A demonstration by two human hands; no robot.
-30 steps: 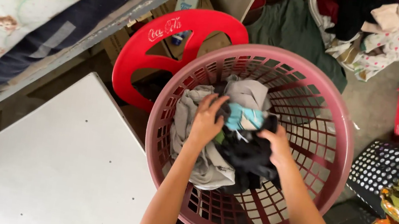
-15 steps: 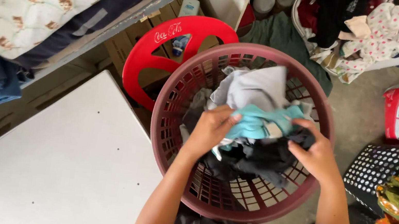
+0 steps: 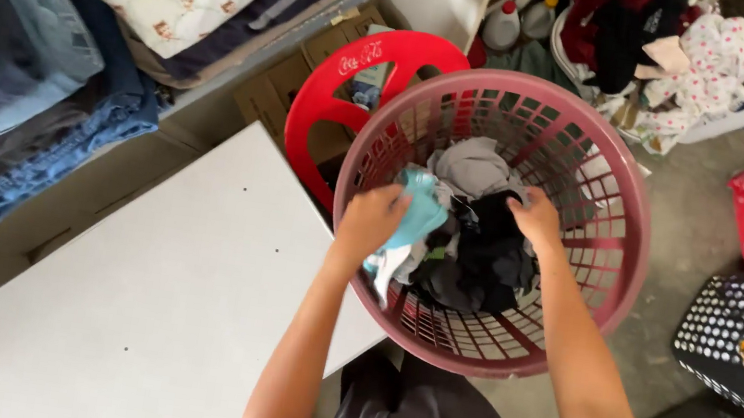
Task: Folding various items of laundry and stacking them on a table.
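Here, basket: the pink laundry basket is sitting tilted against the edge of the white tabletop, its open mouth facing up toward the camera.
Clothes: a bundle is lying inside the basket — a light blue cloth toward its left wall, a black garment in the middle, a grey garment toward its far wall.
Left hand: the left hand is closing its fingers around the light blue cloth and lifting part of it off the bundle.
Right hand: the right hand is curling over the top of the black garment, apparently gripping it; the fingertips are hidden in the fabric.
Around the basket: a red plastic stool is standing just behind it, touching its far-left rim; a heap of mixed laundry is lying beyond its far side; a black dotted fabric is lying to its right.
Risk: the garments are looking tangled, so pulling the blue cloth could be dragging others over the rim; the basket, resting half off the tabletop, could be tipping.
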